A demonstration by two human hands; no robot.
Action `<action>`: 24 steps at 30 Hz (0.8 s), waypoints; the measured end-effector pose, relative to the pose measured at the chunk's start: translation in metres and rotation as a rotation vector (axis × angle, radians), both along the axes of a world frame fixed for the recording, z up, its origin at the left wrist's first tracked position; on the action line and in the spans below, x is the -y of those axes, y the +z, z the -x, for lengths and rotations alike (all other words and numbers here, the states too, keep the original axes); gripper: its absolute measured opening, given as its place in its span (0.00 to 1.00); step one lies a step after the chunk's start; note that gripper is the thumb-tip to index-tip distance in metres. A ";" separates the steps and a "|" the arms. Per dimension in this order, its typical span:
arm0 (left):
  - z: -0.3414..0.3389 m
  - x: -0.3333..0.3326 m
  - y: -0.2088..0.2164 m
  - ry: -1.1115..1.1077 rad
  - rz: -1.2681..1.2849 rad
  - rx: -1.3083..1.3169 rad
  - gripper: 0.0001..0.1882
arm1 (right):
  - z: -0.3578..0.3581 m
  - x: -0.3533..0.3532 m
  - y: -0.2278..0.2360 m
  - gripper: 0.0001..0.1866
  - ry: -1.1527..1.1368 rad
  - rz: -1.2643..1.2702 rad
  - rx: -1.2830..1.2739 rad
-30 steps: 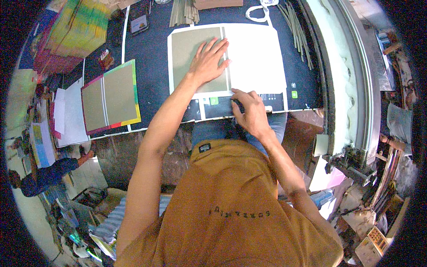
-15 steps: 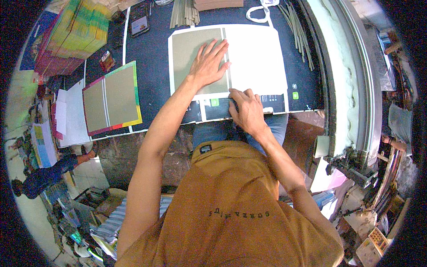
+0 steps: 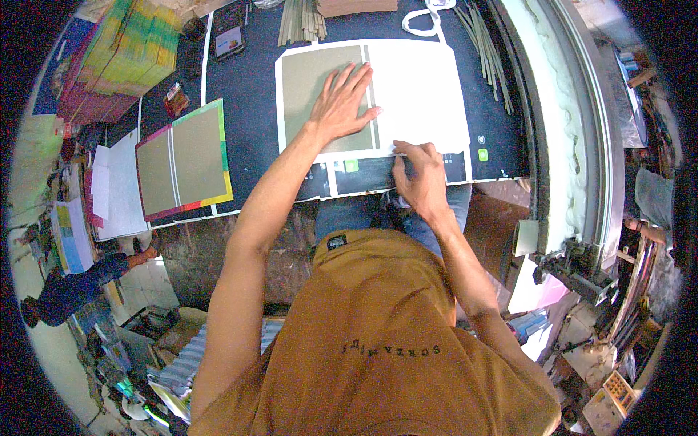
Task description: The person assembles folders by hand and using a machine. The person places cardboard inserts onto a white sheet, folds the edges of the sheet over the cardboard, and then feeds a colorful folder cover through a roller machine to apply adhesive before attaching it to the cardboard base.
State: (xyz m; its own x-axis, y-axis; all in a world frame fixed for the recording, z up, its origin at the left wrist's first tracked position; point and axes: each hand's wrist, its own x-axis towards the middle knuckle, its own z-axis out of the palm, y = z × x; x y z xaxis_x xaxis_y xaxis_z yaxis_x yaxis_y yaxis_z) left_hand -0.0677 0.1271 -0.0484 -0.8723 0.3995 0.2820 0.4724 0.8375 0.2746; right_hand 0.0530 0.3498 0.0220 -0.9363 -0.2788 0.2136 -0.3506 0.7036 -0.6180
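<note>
A white paper sheet (image 3: 425, 91) lies on the dark table, with a grey-brown board (image 3: 309, 80) on its left half. Along the board's right edge runs a narrow grey strip (image 3: 374, 129), with a thin white gap between them. My left hand (image 3: 340, 105) rests flat across the board, fingers spread, their tips reaching the strip. At the sheet's near edge is my right hand (image 3: 422, 174); its fingers are loosely bent, thumb and index apart, and nothing shows between them. The index fingertip is over the sheet's edge.
To the left lies a board-lined cover (image 3: 156, 171) with coloured edges. Behind it stand stacked yellow-green books (image 3: 134, 58) and a phone (image 3: 228, 40). Grey strips (image 3: 302, 25) lie at the back, more strips (image 3: 488, 62) at the right. A person (image 3: 80, 287) is at far left.
My right hand has moved a little to the right, away from the strip's near end. My left thumb has shifted slightly right; the rest of that hand stays put on the board.
</note>
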 end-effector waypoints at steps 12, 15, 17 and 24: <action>-0.005 -0.002 0.013 0.015 0.051 0.064 0.45 | -0.006 0.013 -0.005 0.20 0.103 -0.034 0.026; -0.003 -0.001 0.013 0.023 0.050 0.063 0.46 | -0.006 0.003 0.003 0.20 -0.014 0.097 -0.048; -0.003 0.000 0.010 0.023 0.042 0.057 0.46 | -0.007 -0.003 0.015 0.20 -0.021 0.067 -0.013; -0.004 -0.001 0.011 0.018 0.055 0.078 0.45 | -0.003 0.014 -0.007 0.24 0.204 -0.161 -0.019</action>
